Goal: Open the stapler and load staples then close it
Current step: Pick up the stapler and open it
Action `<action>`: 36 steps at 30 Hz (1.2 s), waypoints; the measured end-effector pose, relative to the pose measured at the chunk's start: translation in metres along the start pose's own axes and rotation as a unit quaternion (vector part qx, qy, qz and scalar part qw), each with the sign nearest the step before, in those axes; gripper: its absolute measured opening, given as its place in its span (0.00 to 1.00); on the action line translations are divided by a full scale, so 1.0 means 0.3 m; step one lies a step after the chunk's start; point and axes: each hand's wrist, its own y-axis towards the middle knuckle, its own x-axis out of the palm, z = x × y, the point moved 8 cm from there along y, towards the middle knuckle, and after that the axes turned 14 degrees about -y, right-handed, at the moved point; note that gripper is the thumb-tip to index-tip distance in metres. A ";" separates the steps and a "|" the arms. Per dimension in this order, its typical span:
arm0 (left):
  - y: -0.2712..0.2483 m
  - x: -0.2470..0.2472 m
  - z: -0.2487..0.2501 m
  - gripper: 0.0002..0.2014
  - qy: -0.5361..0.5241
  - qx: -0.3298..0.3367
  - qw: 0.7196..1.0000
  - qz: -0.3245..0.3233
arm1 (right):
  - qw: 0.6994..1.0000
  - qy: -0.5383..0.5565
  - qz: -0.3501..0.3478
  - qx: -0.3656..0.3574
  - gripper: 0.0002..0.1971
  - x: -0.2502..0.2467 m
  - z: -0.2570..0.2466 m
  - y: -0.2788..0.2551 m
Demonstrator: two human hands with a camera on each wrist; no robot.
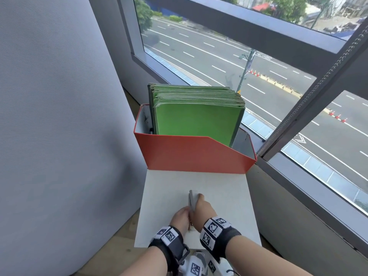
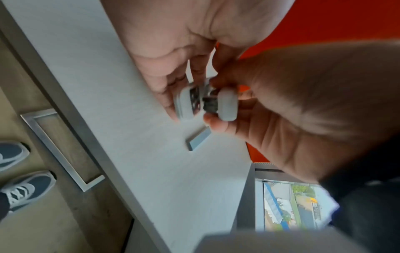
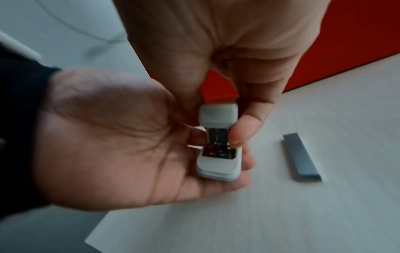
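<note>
Between both hands, above the surface [image 1: 219, 188]: stapler [image 3: 218, 143], partly opened. Left hand [image 3: 121, 142] cradles its base, right hand [image 3: 218, 56] pinches the top. Staples [image 3: 302, 157] lie just beside, unloaded. Opening step, I'd judge; next swing top fully back, then fetch the strip.

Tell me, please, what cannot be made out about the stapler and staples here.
1. Whether the stapler already holds staples: both wrist views are blurred, and fingers partly cover its channel.
2. The staple strip in the head view: the right hand seems to hide it.
</note>
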 end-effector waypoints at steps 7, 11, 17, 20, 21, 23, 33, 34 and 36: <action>0.018 0.071 -0.017 0.15 -0.147 -0.047 0.987 -0.037 | 0.998 -0.054 -0.017 -0.029 0.34 -0.068 -0.021 -0.036; 0.004 0.122 -0.029 0.16 -0.154 -0.039 0.985 -0.069 | 0.988 -0.143 -0.059 -0.008 0.36 -0.086 -0.007 -0.060; -0.010 0.107 -0.019 0.09 -0.058 0.009 0.994 -0.094 | 0.982 -0.161 -0.077 -0.064 0.13 -0.217 -0.051 -0.121; -0.030 0.089 -0.020 0.12 -0.054 0.024 0.992 -0.116 | 0.980 -0.168 -0.079 -0.070 0.16 -0.306 -0.052 -0.129; -0.039 0.091 -0.019 0.13 -0.049 0.030 0.991 -0.123 | 0.982 -0.163 -0.066 -0.063 0.16 -0.339 -0.051 -0.123; -0.062 0.093 -0.010 0.14 -0.046 0.039 0.989 -0.133 | 0.985 -0.160 -0.034 -0.058 0.14 -0.404 -0.057 -0.102; -0.144 0.075 -0.003 0.20 -0.056 0.022 0.981 -0.182 | 0.995 0.031 0.058 -0.073 0.09 -0.501 -0.006 0.059; -0.148 0.071 -0.005 0.20 -0.059 0.022 0.981 -0.183 | 0.995 0.049 0.058 -0.071 0.10 -0.484 0.006 0.077; -0.160 0.068 -0.004 0.20 -0.067 0.020 0.980 -0.185 | 0.993 0.077 0.050 -0.071 0.14 -0.443 0.022 0.108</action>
